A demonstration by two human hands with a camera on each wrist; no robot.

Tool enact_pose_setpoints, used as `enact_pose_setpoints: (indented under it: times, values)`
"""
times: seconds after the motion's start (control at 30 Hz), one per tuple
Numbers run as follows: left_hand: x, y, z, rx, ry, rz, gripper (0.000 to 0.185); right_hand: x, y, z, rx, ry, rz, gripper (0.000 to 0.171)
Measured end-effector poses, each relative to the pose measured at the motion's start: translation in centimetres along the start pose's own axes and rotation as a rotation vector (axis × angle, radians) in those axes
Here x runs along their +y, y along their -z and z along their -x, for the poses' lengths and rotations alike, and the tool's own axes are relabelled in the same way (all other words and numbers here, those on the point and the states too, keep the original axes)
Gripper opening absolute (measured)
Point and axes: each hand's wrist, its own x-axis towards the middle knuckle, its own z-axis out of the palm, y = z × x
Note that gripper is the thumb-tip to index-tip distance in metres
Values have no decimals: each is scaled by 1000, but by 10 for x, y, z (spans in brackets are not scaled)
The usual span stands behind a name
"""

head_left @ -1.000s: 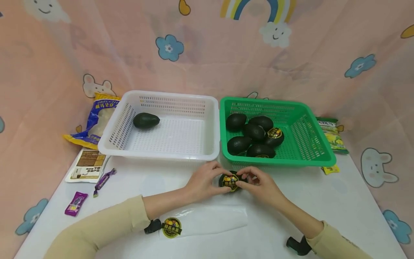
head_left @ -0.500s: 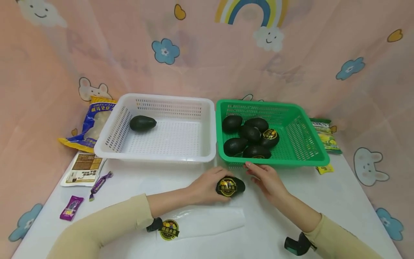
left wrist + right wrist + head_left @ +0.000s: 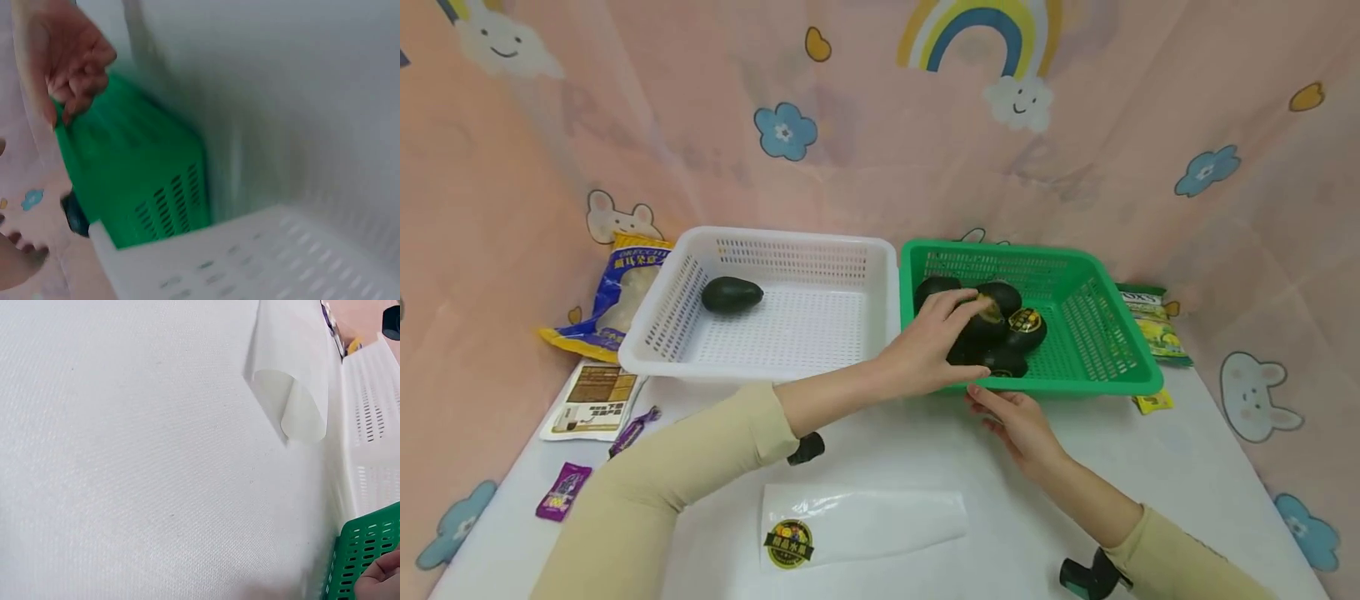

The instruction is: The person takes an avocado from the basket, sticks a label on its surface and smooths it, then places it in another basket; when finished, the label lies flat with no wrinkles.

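My left hand (image 3: 925,346) reaches over the front rim of the green basket (image 3: 1075,386), fingers and thumb spread apart. Right at its fingertips is a dark avocado (image 3: 991,323) with a blurred gold label, among several other avocados. One of these, an avocado (image 3: 1026,330) on the right of the pile, bears a sharp black-and-gold sticker. At the basket's front edge, my right hand (image 3: 1018,425) pinches the rim between thumb and finger, as the left wrist view shows this hand (image 3: 75,69). A lone avocado (image 3: 732,295) lies in the white basket (image 3: 700,372).
A white glossy sheet (image 3: 887,517) with a round sticker (image 3: 789,544) lies at the front, its end curled up. Left are a blue-yellow bag (image 3: 625,287), a flat packet (image 3: 595,400) and purple sweets (image 3: 563,492). A green bag (image 3: 1153,321) stands right.
Both hands were on the labelled avocado. The right hand moved off to the green basket's rim and stayed. The left hand carried the avocado up into the green basket and spread its fingers.
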Motion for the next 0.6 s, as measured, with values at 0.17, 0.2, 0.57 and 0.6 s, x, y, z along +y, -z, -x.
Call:
enact_pose_setpoints:
  times: [0.17,0.2,0.57,0.6]
  values:
    - [-3,-13,48,-127,-1,372,29,-1,-2,1,-12,-10,-14,26]
    - [-6,-14,62,-159,56,445,25,-2,-3,2,-28,-11,-4,27]
    - [-66,15,158,239,874,1087,43,-40,-45,4,-602,198,403,25]
    - [-68,18,161,260,878,1104,40,-50,-52,1,-649,230,443,23]
